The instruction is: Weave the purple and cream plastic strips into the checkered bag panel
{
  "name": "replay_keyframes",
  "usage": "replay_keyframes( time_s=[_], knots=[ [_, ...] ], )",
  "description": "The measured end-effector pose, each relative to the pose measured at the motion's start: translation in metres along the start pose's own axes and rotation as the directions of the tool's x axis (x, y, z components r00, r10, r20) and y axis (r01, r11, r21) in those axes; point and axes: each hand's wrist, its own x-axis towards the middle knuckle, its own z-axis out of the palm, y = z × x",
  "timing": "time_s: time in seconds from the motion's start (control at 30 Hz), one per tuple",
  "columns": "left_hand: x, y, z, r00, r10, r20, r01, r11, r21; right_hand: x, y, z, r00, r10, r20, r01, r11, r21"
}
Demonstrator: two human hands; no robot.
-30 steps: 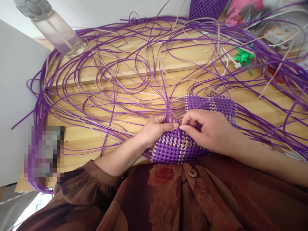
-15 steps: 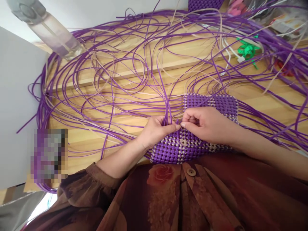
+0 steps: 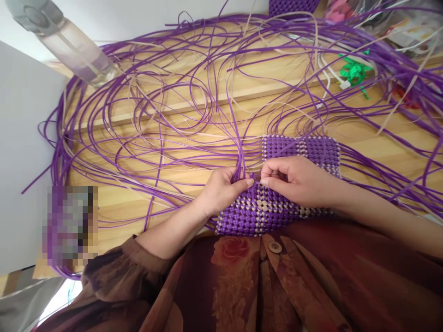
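Note:
A woven panel (image 3: 238,220) of purple and beige plastic cords lies against my front, its weave partly covered by my hands. At its left edge my left hand (image 3: 223,186) is closed, with thumb and fingers pinching purple cords (image 3: 239,154) that rise away from me. Just to the right, my right hand (image 3: 294,180) is closed too, thumb against forefinger on the end of a purple cord. A short stretch of that cord (image 3: 257,182) shows between the two hands. Long loose cords run out from the panel's left, far and right edges.
A clear bottle with a grey lid (image 3: 74,50) stands at the far left. Loops of purple and beige cord (image 3: 100,110) spread over the wooden table (image 3: 187,121). Green ties (image 3: 356,71) and plastic bags (image 3: 411,32) lie at the far right. A blurred-out object (image 3: 71,226) is at left.
My hands have drawn slightly apart, and a short length of purple cord now shows between them. The panel has stayed in place.

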Motion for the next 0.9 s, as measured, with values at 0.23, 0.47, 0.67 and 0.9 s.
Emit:
replay_keyframes(
  time_s=[0.23, 0.47, 0.67, 0.9],
  knots=[
    [0.0005, 0.0008, 0.0045, 0.999, -0.005, -0.044, 0.005, 1.0, -0.011, 0.0049, 0.0055, -0.0015, 0.998, -0.003, 0.065, -0.003, 0.997, 0.079],
    [0.0017, 0.0015, 0.0079, 0.994, -0.073, -0.085, 0.058, 0.985, -0.162, 0.0065, 0.0083, -0.0011, 0.999, 0.014, 0.034, -0.015, 0.999, 0.043],
    [0.0006, 0.0022, 0.0054, 0.997, -0.066, -0.048, 0.058, 0.987, -0.153, 0.0052, 0.01, -0.0026, 0.999, 0.002, 0.054, -0.005, 0.999, 0.05],
    [-0.0003, 0.0036, 0.005, 0.997, -0.035, -0.071, 0.032, 0.998, -0.049, 0.0015, 0.0092, -0.0045, 0.995, -0.063, 0.08, 0.063, 0.998, 0.001]
  ],
)
